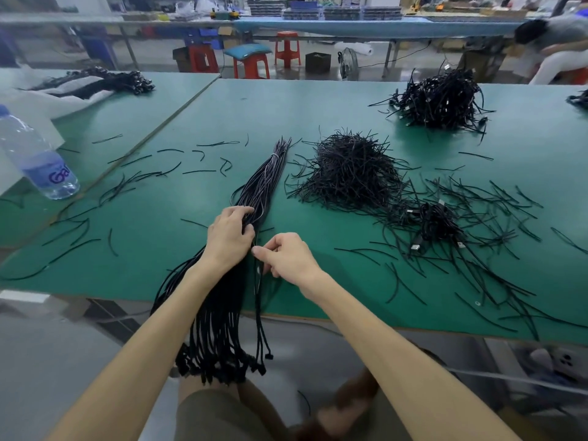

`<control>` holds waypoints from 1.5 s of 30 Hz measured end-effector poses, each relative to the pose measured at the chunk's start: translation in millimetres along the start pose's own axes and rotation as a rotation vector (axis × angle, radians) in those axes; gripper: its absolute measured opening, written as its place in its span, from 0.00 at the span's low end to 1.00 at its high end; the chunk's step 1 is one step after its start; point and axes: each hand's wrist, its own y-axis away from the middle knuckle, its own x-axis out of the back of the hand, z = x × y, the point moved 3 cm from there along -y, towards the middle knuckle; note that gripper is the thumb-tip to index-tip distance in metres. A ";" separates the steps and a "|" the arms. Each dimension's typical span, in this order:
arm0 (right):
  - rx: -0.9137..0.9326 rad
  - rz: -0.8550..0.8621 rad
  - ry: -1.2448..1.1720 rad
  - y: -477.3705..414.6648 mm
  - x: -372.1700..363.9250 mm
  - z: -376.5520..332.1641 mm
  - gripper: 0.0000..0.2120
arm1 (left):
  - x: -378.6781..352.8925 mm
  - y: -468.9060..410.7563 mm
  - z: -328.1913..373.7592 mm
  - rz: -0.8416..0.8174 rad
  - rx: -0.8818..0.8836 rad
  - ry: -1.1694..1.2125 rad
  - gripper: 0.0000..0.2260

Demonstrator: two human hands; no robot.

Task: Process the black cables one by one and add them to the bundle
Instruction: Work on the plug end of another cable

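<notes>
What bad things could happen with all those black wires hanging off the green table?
The long bundle of black cables hangs far over the edge of the green table; if the left hand loosens, it might slide to the floor. The single thin black cable pinched by the right hand could snag on the loose black scraps nearby.

My left hand [229,237] covers the bundle [261,186] where I grip it; my right fingers [265,252] hide part of the cable [261,313] they pinch.
</notes>
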 end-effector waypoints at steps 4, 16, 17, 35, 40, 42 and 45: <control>-0.042 -0.084 -0.079 0.3 0.9 0.3 0.11 | -0.6 0.3 1.6 0.007 0.004 0.018 0.20; -0.030 -0.021 0.126 9.3 -0.8 -7.5 0.12 | -1.9 0.4 -2.2 0.051 0.007 0.105 0.23; -0.028 -0.003 0.175 8.3 -1.9 -10.2 0.12 | -2.0 0.4 -2.1 0.055 0.009 0.107 0.24; -0.125 -0.283 0.079 -9.4 1.6 -22.7 0.09 | 0.2 2.7 -3.2 0.095 0.014 0.132 0.21; -0.114 -0.484 -0.244 22.1 33.0 -5.4 0.07 | -2.2 2.9 -5.8 0.099 -0.013 0.098 0.21; -0.094 -0.493 -0.379 30.2 46.8 2.0 0.06 | -2.2 2.2 -4.9 0.093 -0.015 0.092 0.21; -0.095 -0.332 -0.635 31.0 68.4 11.5 0.04 | -2.4 5.6 1.5 0.116 -0.048 0.013 0.19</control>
